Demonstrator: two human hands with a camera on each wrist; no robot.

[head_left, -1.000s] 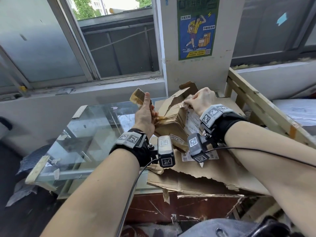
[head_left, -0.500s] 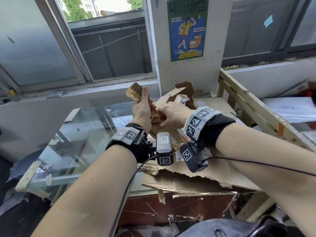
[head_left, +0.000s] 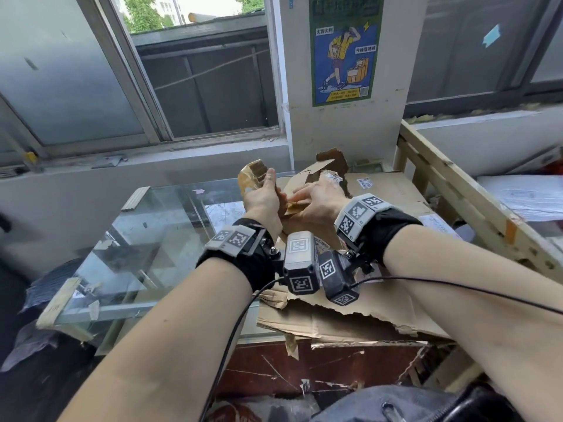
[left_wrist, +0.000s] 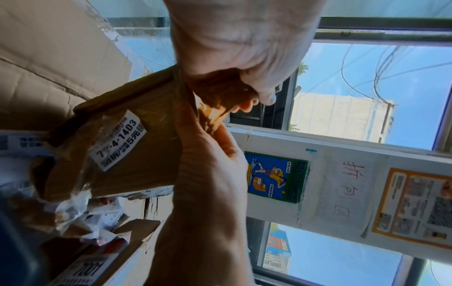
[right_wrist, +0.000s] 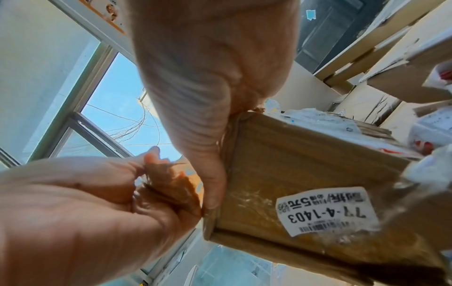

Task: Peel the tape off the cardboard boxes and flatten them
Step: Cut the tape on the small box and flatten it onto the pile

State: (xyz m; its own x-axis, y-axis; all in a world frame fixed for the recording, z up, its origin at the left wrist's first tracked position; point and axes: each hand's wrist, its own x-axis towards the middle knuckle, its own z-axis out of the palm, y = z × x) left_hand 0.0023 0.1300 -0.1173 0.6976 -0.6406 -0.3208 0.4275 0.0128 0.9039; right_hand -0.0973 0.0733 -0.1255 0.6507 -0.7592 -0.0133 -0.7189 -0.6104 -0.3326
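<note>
A small brown cardboard box [head_left: 304, 223] with a white "77-4-1403" label [right_wrist: 325, 209] is held up between both hands above the table. My left hand [head_left: 263, 197] grips a crumpled wad of brown tape [head_left: 251, 176], still joined to the box's corner in the left wrist view, tape [left_wrist: 217, 91]. My right hand [head_left: 320, 199] holds the box [right_wrist: 305, 164] at that corner, its thumb [right_wrist: 215, 183] pressed along the edge beside the tape [right_wrist: 171, 183]. Clear tape wraps the box [left_wrist: 117, 154].
Under the hands lies a torn, flattened cardboard sheet [head_left: 365, 306] on a glass-topped table [head_left: 146, 239]. Another opened box's flaps [head_left: 332, 159] stand behind. A wooden frame [head_left: 457, 190] runs along the right. Ahead are a pillar with a poster [head_left: 344, 50] and windows.
My right hand has slid left from the box's far top to the corner next to the left hand. The left hand keeps its hold on the tape wad.
</note>
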